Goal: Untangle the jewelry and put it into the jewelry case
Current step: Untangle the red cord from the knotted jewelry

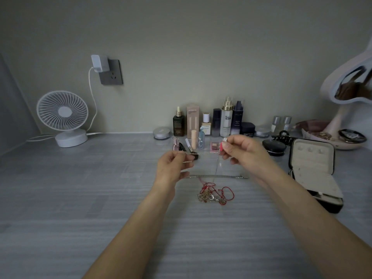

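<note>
your hands: raised over the grey table [80, 198], held apart
left hand [173, 168]: pinches one end of a thin silver chain [203, 153]
right hand [245, 152]: pinches a pink piece [221, 147] at the chain's other end
tangled jewelry [213, 195]: red cord and metal chains, on the table under your hands
jewelry case [314, 158]: open, on your right

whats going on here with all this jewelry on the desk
A person holds a thin silver chain stretched between both hands: the left hand pinches one end, and the right hand also pinches a small pink piece. A tangle of red cord and chains lies on the table below them. The jewelry case stands open on the right.
</note>
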